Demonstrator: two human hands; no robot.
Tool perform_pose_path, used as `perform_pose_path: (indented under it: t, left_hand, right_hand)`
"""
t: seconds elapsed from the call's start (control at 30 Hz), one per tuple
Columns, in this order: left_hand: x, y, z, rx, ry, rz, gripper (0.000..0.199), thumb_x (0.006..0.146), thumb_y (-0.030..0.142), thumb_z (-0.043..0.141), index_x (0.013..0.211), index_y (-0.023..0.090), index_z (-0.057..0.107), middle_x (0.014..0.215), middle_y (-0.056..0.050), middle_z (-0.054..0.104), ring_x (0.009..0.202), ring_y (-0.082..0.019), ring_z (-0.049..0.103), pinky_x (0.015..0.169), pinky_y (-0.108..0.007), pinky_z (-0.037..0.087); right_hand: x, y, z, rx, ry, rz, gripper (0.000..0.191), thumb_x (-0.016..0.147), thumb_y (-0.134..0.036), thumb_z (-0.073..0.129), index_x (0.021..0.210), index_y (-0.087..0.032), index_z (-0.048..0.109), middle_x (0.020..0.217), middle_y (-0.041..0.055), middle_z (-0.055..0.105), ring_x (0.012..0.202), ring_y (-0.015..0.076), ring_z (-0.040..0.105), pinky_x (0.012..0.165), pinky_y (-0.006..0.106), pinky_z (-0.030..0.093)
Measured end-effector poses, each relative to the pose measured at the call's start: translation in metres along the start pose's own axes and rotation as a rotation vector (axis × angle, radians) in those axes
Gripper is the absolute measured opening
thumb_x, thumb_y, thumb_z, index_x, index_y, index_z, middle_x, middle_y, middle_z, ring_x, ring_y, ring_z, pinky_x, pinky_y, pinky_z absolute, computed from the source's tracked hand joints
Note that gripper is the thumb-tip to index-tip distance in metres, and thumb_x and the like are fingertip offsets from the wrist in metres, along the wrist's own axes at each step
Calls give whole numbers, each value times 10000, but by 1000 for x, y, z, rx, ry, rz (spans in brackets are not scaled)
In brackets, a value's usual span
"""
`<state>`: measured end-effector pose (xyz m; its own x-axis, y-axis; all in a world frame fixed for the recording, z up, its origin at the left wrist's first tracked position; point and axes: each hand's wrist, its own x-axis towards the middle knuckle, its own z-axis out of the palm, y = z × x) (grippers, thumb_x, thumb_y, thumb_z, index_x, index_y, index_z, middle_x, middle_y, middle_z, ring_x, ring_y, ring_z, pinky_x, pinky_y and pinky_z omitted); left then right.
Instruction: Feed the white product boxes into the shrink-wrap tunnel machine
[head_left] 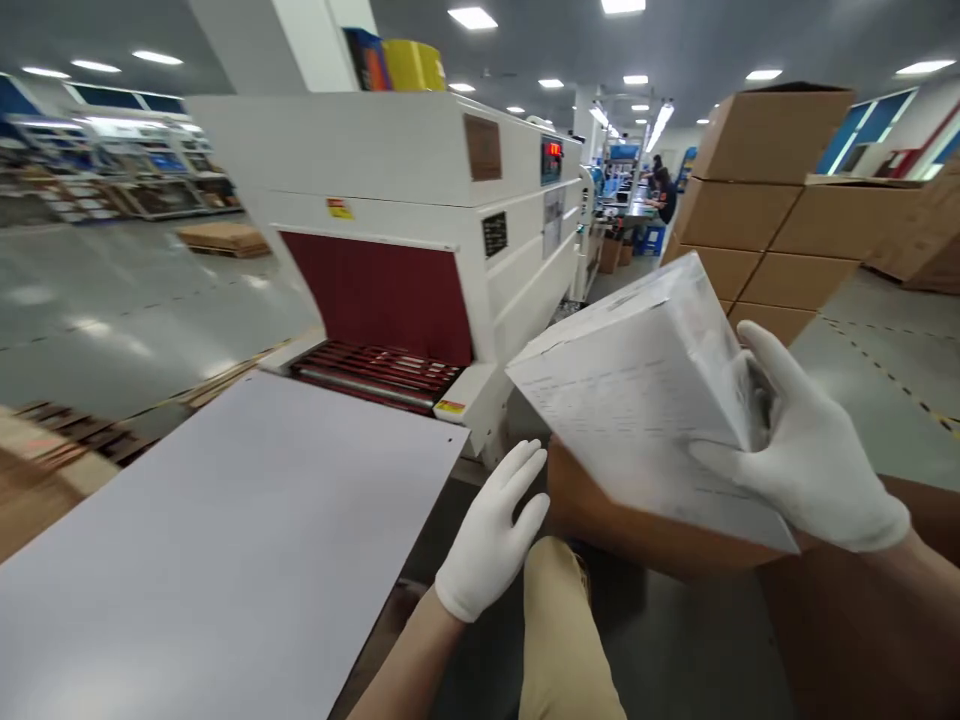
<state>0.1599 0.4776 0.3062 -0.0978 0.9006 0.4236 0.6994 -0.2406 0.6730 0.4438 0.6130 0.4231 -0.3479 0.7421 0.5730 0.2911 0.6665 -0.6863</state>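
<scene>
White sheet fills the lower left, flat and bare, its far corner reaching toward the mouth of the machine. At eleven o'clock from the hands that machine stands as a long pale cabinet, and its dark red curtain hangs over the opening, with a bed of red rollers just in front. A red digital readout glows on its side panel, at about twelve.

Now the left hand, gloved in white, sits low at six o'clock with its fingers spread and loose, grasping nothing; its fingertips point up toward the edge of the brown carton and lie just beside it, though contact cannot be told. A tan trouser knee pokes up right below that hand.

Over to the white box, wrapped in clear film, tilted with one corner raised toward one o'clock. It hangs above the open brown carton, near centre right of view, and its lower edge looks close to the carton's rim.

At four o'clock the right hand, also in a white glove, is clamped onto the box's right end, thumb across the front face, fingers wrapped around the far side.

Behind, at two o'clock, stacked cardboard cases rise, and a seated person works far down the line.
</scene>
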Motion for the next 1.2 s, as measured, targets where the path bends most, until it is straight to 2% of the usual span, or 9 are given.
perform_pose_path:
  t: [0.1, 0.2, 0.33, 0.5, 0.63, 0.83, 0.93, 1.03, 1.2]
  left_hand:
    - [50, -49, 56, 181, -47, 114, 481, 1066, 276, 469, 1541, 203, 469, 1613, -69, 440, 1540, -235, 330, 1301, -473, 316]
    - [81, -95, 104, 330, -129, 155, 490, 1048, 259, 495, 1527, 171, 450, 1565, -110, 494, 1524, -320, 345, 1277, -623, 293]
    - [88, -133, 139, 431, -182, 131, 481, 988, 191, 553, 1465, 168, 493, 1450, -120, 583, 1519, -377, 328, 1256, -689, 261]
    - [73, -157, 153, 373, -69, 157, 465, 897, 96, 621, 1346, 214, 596, 1299, -104, 669, 1518, -345, 357, 1277, -614, 299]
    - [70, -162, 161, 353, -50, 77, 575, 863, 61, 652, 1401, 251, 582, 1271, -99, 687, 1538, -346, 325, 1262, -624, 345]
    - [70, -164, 164, 342, -78, 21, 688, 844, 76, 697, 1481, 286, 545, 1288, -94, 689, 1516, -355, 366, 1256, -618, 370]
    - [66, -164, 164, 336, -99, 10, 699, 842, 176, 731, 1504, 287, 534, 1329, -107, 670, 1518, -389, 353, 1255, -661, 346]
    - [62, -164, 164, 335, -90, -29, 721, 828, 308, 751, 1509, 376, 526, 1385, -68, 641, 1540, -397, 305, 1274, -702, 293]
    - [60, -163, 165, 264, -61, -103, 757, 774, 317, 780, 1464, 514, 536, 1365, 0, 642, 1507, -382, 366, 1257, -666, 364]
  right_hand:
    - [40, 40, -4, -648, -10, -224, 1025, 670, -471, 838, 1589, -273, 430, 1279, 150, 538, 1150, 391, 512, 975, 531, 439]
    - [71, 113, 20, -910, -207, -220, 825, 703, -471, 754, 1463, -237, 534, 1073, 124, 525, 926, 291, 495, 805, 412, 387]
    - [81, 230, 65, -890, -503, 48, 591, 701, -486, 767, 1227, -255, 629, 975, 100, 494, 793, 222, 427, 708, 335, 279]
    - [46, 335, 134, -680, -812, 253, 766, 577, -349, 790, 1313, -311, 580, 1038, 100, 473, 831, 239, 439, 696, 327, 294]
    - [17, 367, 182, -586, -983, 234, 975, 557, -329, 780, 1483, -372, 479, 1069, 113, 447, 861, 265, 451, 703, 338, 296]
    - [-7, 379, 230, -535, -1076, 135, 938, 586, -318, 727, 1488, -342, 473, 1021, 118, 457, 810, 257, 450, 678, 354, 312]
    - [-21, 390, 254, -534, -1105, 119, 979, 587, -354, 739, 1517, -340, 433, 1008, 121, 471, 823, 287, 490, 682, 375, 359]
    - [-36, 408, 276, -525, -1118, 135, 1070, 584, -415, 777, 1573, -331, 376, 1103, 155, 502, 880, 331, 537, 720, 420, 415]
    - [-47, 459, 287, -140, -1136, 321, 809, 732, -318, 728, 1514, -257, 531, 1317, 152, 556, 1106, 337, 585, 952, 437, 476]
